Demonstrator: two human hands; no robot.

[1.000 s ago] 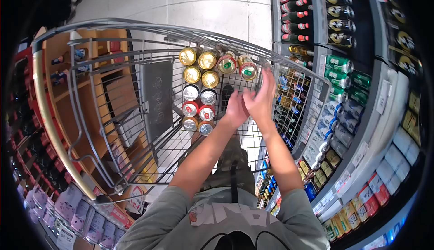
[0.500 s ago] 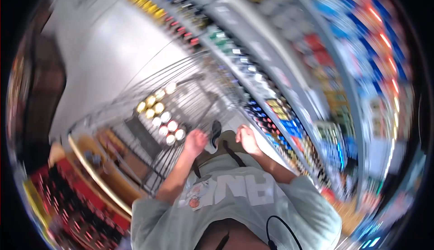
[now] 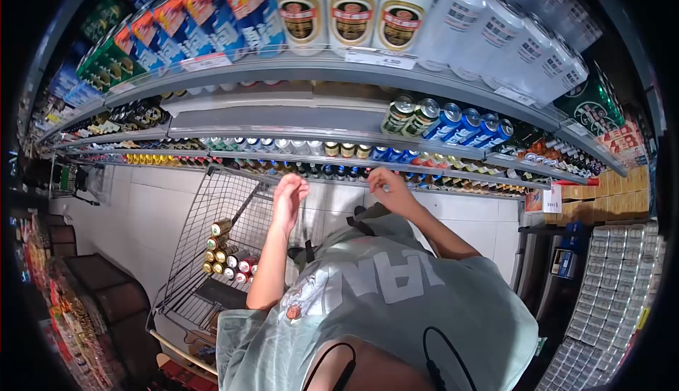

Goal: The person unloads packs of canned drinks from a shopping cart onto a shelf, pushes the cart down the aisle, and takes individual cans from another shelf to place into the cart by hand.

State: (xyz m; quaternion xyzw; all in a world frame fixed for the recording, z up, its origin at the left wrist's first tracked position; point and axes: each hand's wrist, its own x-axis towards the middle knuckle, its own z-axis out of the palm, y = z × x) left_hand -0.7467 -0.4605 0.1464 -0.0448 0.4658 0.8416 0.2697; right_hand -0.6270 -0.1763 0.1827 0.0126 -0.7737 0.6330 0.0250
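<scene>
My left hand (image 3: 288, 196) is raised in front of the lower shelves, beside the shopping cart, with its fingers loosely bent and nothing seen in them. My right hand (image 3: 389, 191) is held at the same height, fingers half curled and apart, also without a visible object. Neither hand touches the shelf. To the left stands the wire shopping cart (image 3: 185, 249). Gold cans (image 3: 221, 228) stand in it, next to several red-and-white and silver cans (image 3: 244, 266).
Ahead, the top shelf (image 3: 311, 67) holds gold-and-white cans (image 3: 351, 5), orange-and-blue cans (image 3: 251, 5) and white cans (image 3: 453, 19). Green and blue cans (image 3: 445, 121) stand one shelf lower. Stacked packs of cans (image 3: 615, 278) are at right, brown boxes (image 3: 113, 299) at left.
My view has turned to face the shelves, which now run across in front of me. The cart now appears farther left. Both hands have risen towards the shelves.
</scene>
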